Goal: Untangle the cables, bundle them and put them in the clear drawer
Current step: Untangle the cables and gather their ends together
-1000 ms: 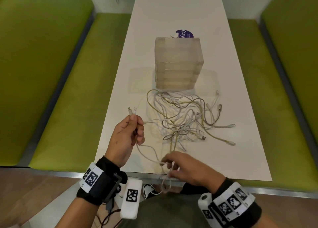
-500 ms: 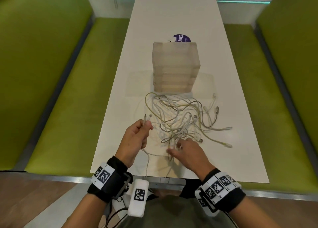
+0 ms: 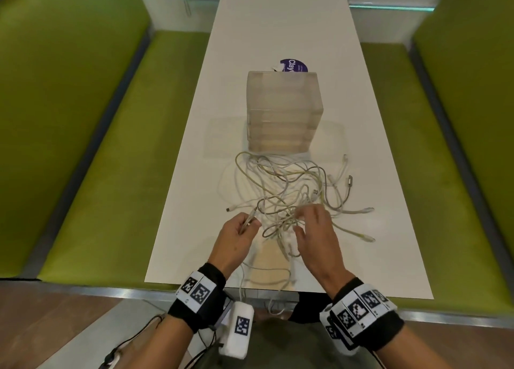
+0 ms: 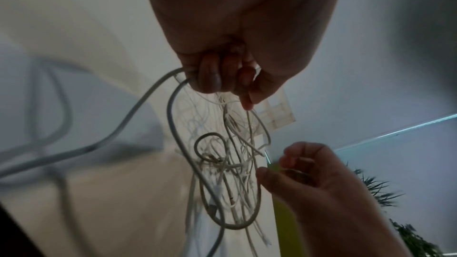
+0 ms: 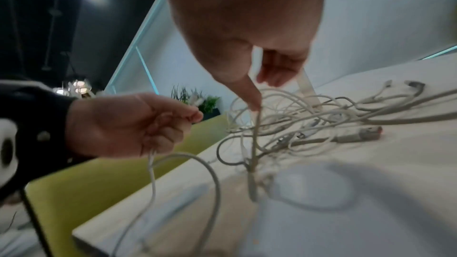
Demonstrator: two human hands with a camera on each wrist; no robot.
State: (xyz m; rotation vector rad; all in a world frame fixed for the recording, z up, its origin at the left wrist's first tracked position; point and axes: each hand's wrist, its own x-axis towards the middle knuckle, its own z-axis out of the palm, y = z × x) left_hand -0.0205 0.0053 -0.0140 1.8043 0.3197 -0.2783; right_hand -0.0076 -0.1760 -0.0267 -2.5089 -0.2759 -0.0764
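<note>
Behind clear drawer (image 3: 283, 112), purple "Clay" sticker (image 3: 294, 65), rest hidden

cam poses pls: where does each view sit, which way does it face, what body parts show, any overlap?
Head: looks forward and down at cable tangle, clear drawer unit; both forearms show.
Left wrist: under left hand, along fingers gripping white cable; right hand shows.
Right wrist: under right hand, facing tangle; left hand shows.
Shared: tangle, both hands.

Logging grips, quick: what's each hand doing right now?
Left hand: holding a cable.
Right hand: open, fingers in the tangle.
</note>
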